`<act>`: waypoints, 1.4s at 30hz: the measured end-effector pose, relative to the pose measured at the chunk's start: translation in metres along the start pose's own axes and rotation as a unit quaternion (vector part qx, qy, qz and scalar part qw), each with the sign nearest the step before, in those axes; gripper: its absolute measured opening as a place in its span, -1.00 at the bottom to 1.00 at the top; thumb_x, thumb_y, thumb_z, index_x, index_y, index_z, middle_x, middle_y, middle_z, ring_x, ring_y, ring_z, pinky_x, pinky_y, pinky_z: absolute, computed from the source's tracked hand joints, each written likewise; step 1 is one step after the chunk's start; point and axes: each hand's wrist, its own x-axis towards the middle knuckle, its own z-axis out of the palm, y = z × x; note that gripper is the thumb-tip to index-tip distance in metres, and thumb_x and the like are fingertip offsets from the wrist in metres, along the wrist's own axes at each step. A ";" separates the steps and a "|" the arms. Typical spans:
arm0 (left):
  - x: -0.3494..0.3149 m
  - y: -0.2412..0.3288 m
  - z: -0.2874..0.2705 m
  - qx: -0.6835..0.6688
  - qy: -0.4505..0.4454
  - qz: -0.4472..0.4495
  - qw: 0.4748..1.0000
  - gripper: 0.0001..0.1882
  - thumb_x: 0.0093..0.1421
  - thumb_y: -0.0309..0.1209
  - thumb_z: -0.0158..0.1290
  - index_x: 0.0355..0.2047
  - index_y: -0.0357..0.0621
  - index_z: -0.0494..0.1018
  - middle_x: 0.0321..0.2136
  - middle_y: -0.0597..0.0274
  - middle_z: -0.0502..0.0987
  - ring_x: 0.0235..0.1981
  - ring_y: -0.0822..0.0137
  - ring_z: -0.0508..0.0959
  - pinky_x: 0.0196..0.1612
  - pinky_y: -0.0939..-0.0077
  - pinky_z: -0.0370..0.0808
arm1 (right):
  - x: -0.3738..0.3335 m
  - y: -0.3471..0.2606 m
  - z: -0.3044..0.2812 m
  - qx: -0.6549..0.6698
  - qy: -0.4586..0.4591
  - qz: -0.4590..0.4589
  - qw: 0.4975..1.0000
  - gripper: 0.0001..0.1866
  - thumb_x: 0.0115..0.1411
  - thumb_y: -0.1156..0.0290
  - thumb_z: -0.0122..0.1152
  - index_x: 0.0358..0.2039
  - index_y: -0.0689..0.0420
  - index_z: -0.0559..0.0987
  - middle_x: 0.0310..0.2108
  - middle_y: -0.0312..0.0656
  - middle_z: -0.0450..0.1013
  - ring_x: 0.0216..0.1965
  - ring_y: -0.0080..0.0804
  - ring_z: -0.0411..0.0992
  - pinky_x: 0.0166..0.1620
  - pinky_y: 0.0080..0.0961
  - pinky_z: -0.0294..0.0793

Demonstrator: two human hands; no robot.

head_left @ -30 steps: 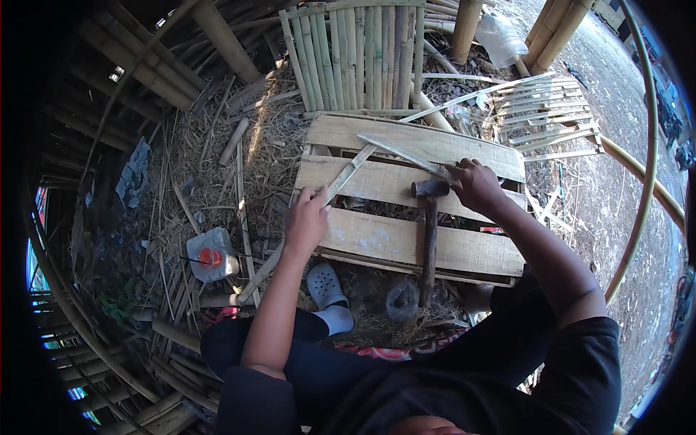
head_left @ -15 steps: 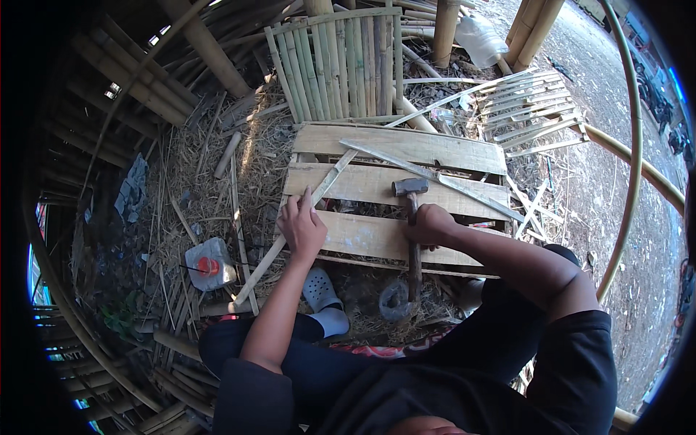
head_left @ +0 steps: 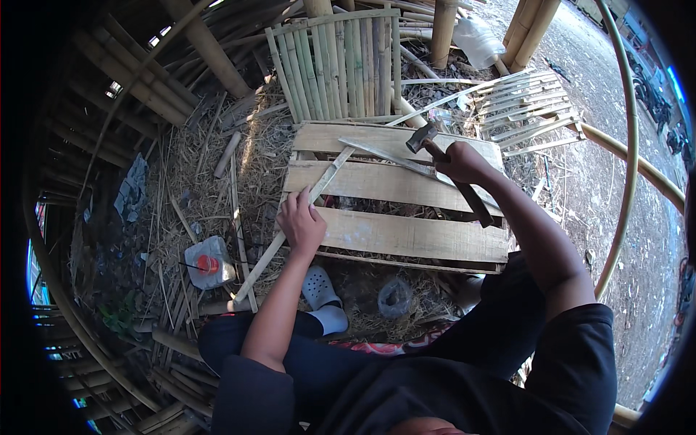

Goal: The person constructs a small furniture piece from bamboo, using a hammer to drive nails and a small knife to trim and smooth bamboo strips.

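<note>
My right hand [head_left: 462,163] is closed round the wooden handle of a hammer [head_left: 422,138]. The hammer is held slanted above the far right part of a low wooden slatted bench [head_left: 413,233], its metal head pointing to the far left. My left hand [head_left: 301,223] grips a flat bamboo strip [head_left: 270,255] at the bench's left edge. That strip runs aslant from the bench's far slat down past its near left corner. A second strip [head_left: 391,155] meets its far end and slopes off to the right, partly hidden behind the hammer and my right hand.
A bamboo slat panel [head_left: 341,69] leans behind the bench, and a smaller slatted frame [head_left: 525,109] lies at the far right. A plastic container with a red cup [head_left: 208,264] stands at left. A clear plastic cup [head_left: 395,298] sits near my shoe [head_left: 320,288]. Straw litters the ground.
My right hand has lifted the hammer from the near middle of the bench toward its far right, tilting the handle. My left hand stays on the strip.
</note>
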 end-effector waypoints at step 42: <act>-0.049 0.006 -0.098 0.031 -0.337 -0.155 0.928 -0.43 0.19 -0.30 0.17 0.16 -0.25 0.30 0.12 -0.17 0.45 0.12 -0.18 0.47 0.17 0.09 0.43 | -0.072 -0.065 0.026 -0.195 -0.045 -0.138 0.970 -0.60 0.21 0.11 0.20 -0.27 0.27 0.63 -0.42 0.07 0.57 -0.30 -0.04 0.60 -0.20 -0.21 0.58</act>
